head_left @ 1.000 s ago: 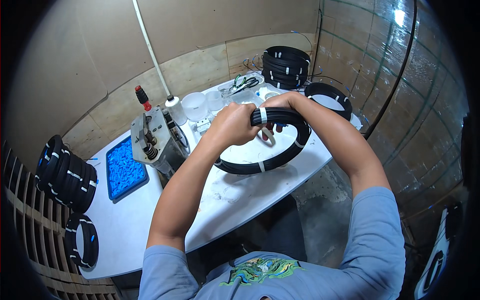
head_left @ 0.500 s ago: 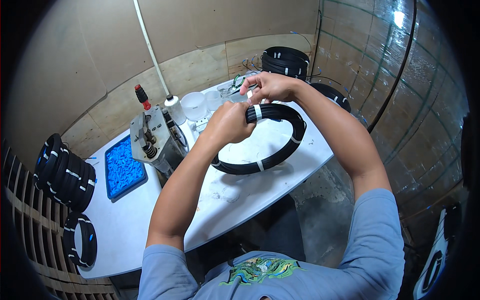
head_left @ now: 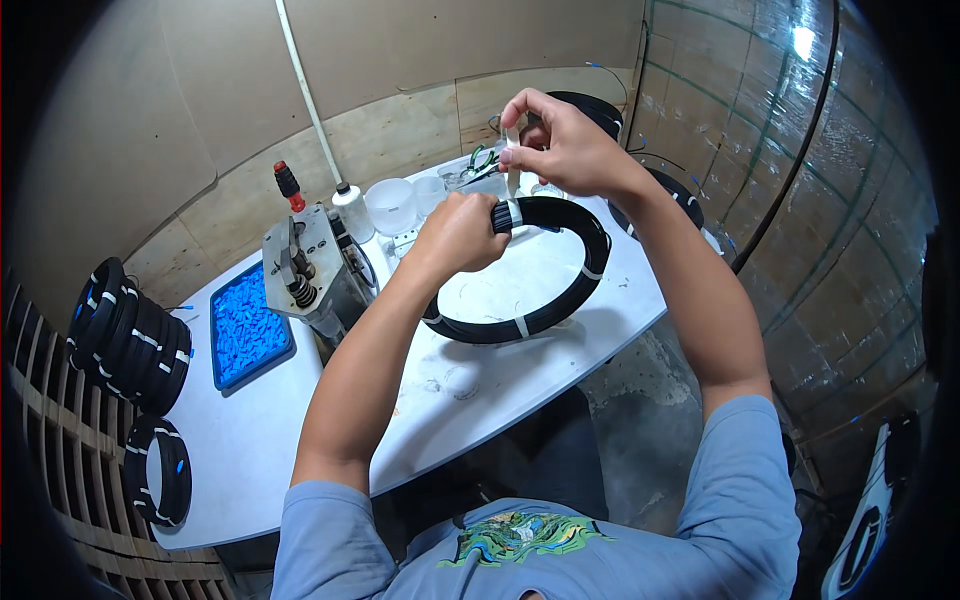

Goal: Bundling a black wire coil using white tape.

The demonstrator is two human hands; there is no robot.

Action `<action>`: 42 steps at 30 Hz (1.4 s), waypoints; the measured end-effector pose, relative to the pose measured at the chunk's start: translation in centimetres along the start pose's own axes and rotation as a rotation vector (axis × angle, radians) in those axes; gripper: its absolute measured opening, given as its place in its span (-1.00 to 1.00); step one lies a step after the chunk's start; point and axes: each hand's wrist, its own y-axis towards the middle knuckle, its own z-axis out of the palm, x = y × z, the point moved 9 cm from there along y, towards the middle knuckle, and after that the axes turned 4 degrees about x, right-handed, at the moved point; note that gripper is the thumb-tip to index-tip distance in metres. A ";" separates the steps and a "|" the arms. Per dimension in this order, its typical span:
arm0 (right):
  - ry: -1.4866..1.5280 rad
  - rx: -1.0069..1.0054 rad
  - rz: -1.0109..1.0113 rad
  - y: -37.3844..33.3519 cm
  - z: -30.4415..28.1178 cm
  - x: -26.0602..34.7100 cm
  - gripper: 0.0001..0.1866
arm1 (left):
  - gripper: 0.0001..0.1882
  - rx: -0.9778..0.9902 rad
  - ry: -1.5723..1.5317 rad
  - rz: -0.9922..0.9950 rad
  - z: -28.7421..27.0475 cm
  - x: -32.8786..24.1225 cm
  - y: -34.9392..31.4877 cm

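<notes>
Plywood walls back the white table [head_left: 300, 440], where I see a blue tray of small blue pieces [head_left: 247, 325] beside a metal press [head_left: 308, 272]. My left hand [head_left: 460, 232] is closed around the top of the black coil [head_left: 560, 285], held tilted above the tabletop. My right hand [head_left: 560, 150] pinches a white strap [head_left: 512, 165] rising from that spot.

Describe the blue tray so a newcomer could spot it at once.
Start at the white table. Left of the grey metal machine lies a flat rectangular tray filled with small bright blue pieces. It is the only blue thing there; the neighbouring coils are black.
</notes>
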 end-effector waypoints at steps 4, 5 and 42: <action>-0.155 -0.169 -0.116 -5.9 1.6 5.3 -0.42 | -0.72 -0.036 -0.018 -0.022 -0.4 1.4 0.2; -0.163 -0.167 -0.043 -7.9 2.9 5.3 -0.38 | -0.71 -0.058 -0.029 -0.023 -0.6 1.9 0.1; 0.726 -0.483 0.524 -9.5 10.1 -9.2 -0.73 | -0.73 -0.057 0.071 -0.043 0.4 1.7 1.7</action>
